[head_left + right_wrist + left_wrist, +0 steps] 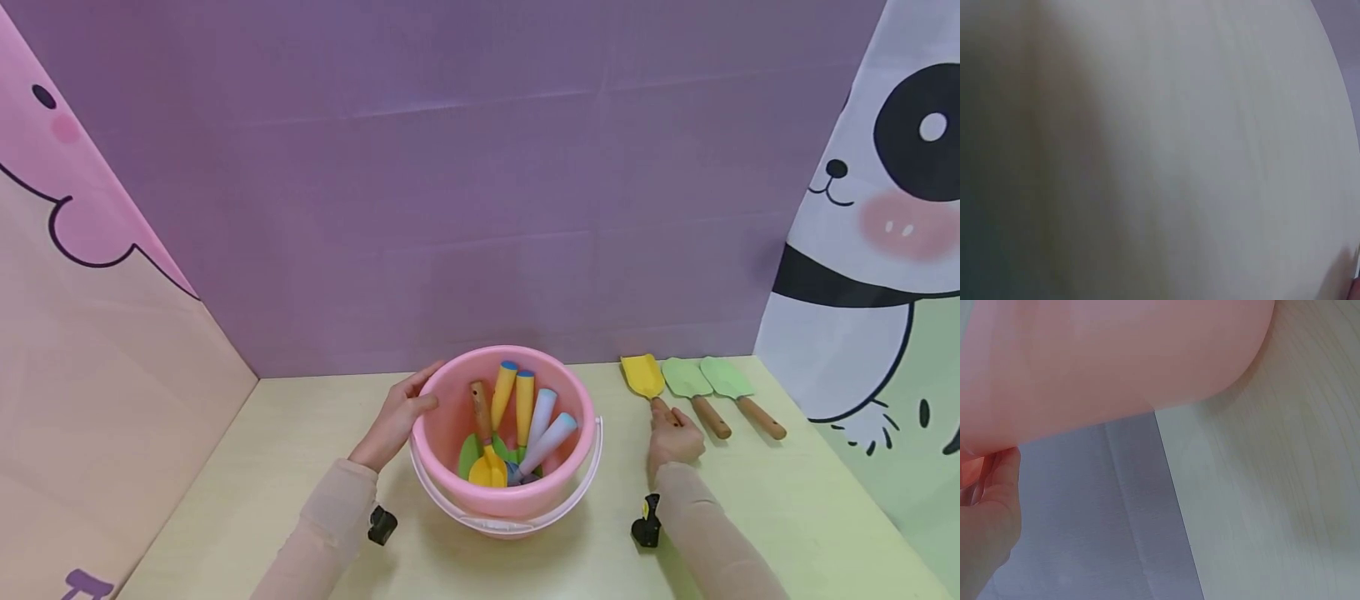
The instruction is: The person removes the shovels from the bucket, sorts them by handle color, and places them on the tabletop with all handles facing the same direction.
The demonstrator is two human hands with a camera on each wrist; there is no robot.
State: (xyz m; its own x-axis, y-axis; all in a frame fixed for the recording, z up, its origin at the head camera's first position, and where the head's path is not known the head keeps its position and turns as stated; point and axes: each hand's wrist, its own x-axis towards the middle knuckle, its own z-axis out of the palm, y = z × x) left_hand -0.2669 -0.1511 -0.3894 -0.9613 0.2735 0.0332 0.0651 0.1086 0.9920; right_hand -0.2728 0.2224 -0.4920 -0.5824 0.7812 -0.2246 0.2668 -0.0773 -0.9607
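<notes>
A pink bucket [517, 502] stands in the middle of the table in the head view, its white handle hanging down the front. Inside it lean several hand tools, among them a small yellow trowel [488, 472] with a wooden grip and others with yellow or pale purple handles. At the bucket's left rim, my left hand [392, 421] holds on with the thumb over the edge. Off to the right, my right hand [672, 437] grips the wooden handle of a yellow shovel [642, 375] lying at the table's back. Mostly bare table fills the right wrist view.
Two pale green shovels [686, 377] [726, 377] with wooden handles lie right of the yellow one. A purple backdrop [480, 183] rises along the table's back edge. Printed side panels flank the table [300, 450], a panda [847, 342] on the right one.
</notes>
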